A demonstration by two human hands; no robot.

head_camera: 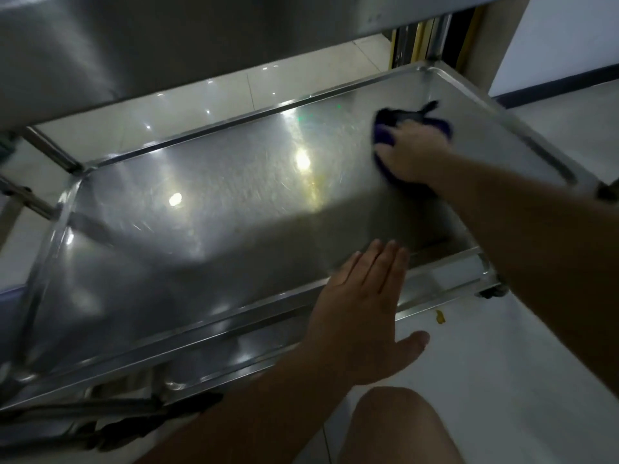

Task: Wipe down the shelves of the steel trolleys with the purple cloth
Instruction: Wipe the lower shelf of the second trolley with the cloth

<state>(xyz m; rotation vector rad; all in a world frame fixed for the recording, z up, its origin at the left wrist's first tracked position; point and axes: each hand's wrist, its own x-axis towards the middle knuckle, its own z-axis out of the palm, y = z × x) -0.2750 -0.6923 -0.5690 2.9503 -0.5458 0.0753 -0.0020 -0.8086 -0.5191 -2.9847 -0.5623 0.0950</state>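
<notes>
The right hand [413, 152] is pressing down on the crumpled purple cloth [385, 137], fingers wrapped over it, at the far right corner of the scratched steel trolley shelf [207, 229]. The left hand [365, 303] is lying flat with fingers straight across the shelf's near rim, holding nothing and probably steadying the trolley. To wipe well, the cloth should be travelling in overlapping strokes from that corner along the raised rim and across towards the left end, with even pressure.
</notes>
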